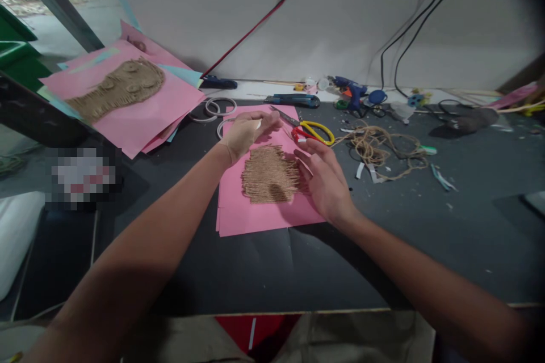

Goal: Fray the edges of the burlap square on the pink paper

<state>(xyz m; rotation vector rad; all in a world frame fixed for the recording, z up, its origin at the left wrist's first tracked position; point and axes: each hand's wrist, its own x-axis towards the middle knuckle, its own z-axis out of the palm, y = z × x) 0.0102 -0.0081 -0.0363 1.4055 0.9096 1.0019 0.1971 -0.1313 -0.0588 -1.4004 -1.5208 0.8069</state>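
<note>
A patch of brown twine (270,176), laid in close parallel rows, lies on pink paper (251,221) on the dark table. My left hand (247,133) hovers over the top of the paper, fingertips drawn together; what they pinch, if anything, is too small to make out. To the right of the twine patch is my right hand (326,181), its fingers apart and near the patch's edge. Scissors (317,131) with yellow and red handles lie just beyond both hands, blades pointing toward my left fingertips. Loose twine (374,147) is tangled to the right.
At the left, a stack of pink sheets (170,108) carries a larger twine-covered shape (128,88). White rings (219,106) lie beside the paper. Along the back are a blue utility knife (293,101) and a blue glue gun (351,91). Black cables (395,57) hang down the wall.
</note>
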